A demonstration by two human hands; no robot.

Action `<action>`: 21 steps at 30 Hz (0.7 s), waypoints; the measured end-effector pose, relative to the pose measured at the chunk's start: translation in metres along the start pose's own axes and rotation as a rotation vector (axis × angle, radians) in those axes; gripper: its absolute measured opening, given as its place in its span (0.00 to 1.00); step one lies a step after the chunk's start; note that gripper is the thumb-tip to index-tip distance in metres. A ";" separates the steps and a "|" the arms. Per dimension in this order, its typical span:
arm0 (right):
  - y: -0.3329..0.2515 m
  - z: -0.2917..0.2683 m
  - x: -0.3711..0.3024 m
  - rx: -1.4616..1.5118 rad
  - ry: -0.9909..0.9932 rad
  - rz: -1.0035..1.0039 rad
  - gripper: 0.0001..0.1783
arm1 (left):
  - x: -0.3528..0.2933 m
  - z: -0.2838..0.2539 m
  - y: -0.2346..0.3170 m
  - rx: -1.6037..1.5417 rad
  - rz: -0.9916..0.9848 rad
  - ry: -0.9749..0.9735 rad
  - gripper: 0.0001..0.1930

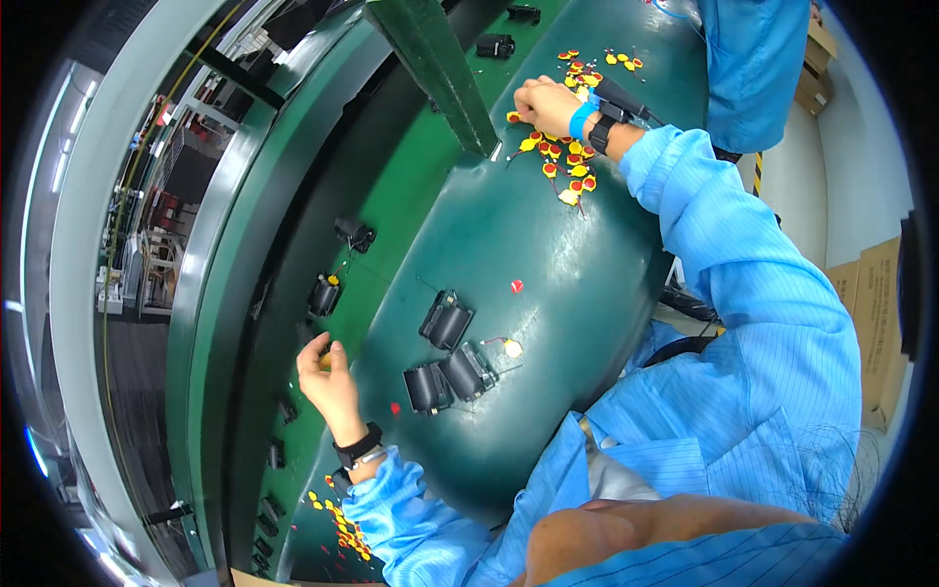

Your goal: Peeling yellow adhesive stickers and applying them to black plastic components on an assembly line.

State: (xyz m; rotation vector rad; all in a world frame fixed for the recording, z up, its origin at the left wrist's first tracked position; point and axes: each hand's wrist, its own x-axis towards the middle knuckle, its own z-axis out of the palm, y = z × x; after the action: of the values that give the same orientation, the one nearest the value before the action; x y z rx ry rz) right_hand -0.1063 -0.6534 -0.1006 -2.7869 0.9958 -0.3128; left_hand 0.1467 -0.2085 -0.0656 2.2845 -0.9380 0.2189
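My left hand [333,388] is over the edge of the green conveyor belt [386,220], thumb and fingers curled about a small yellow disc [326,361]. A dark part lies half hidden at its fingertips. My right hand [550,106] is stretched to the far side of the table, fingers bent closed at the edge of a pile of yellow and red discs with thin leads [554,153]. Whatever sits inside those fingers is hidden. Between the hands, several black cylindrical housings [446,323] lie on the dark green table [509,411], with one pale yellow disc [513,347] beside them.
More black housings [324,293] sit along the belt. A green post [435,73] rises at the belt's edge near my right hand. Small red pieces [516,287] and another disc pile [350,536] lie on the table. Another person's blue sleeve [748,68] is at the far right.
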 end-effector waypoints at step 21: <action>-0.209 -0.045 -0.228 1.810 -0.973 -0.040 0.10 | -0.160 -0.024 0.153 -1.236 -0.312 -0.340 0.06</action>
State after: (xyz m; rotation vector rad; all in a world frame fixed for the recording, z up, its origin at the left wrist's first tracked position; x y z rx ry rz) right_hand -0.1633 -0.3521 -0.0419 -0.9748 0.0923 0.1487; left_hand -0.0715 -0.1837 -0.0297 1.2562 -0.5668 -0.7190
